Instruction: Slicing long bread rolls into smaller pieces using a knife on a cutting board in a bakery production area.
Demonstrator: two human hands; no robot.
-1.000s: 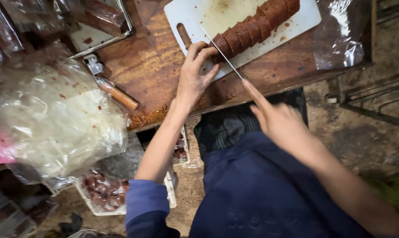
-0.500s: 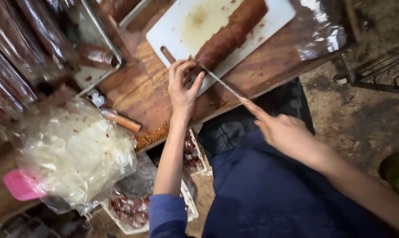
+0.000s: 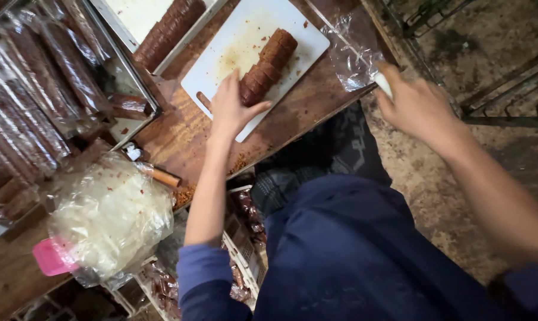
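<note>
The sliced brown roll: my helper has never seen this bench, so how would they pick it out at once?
On the wooden table lies a white cutting board. The sliced brown roll lies diagonally on it, its near end under the left hand. Unlike the wrapped rolls at left, it is bare and cut into slices.

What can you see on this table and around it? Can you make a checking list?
Surface: wooden table, crumbs near its edge.
Job's things: sliced brown roll on a white cutting board.
Clutter: wrapped brown rolls, metal tray, plastic bag, pink item, clear wrap.
Hands: left hand rests on the roll; right hand grips a white handle.
Cables: nothing seen.
Surroundings: dirty floor.
</note>
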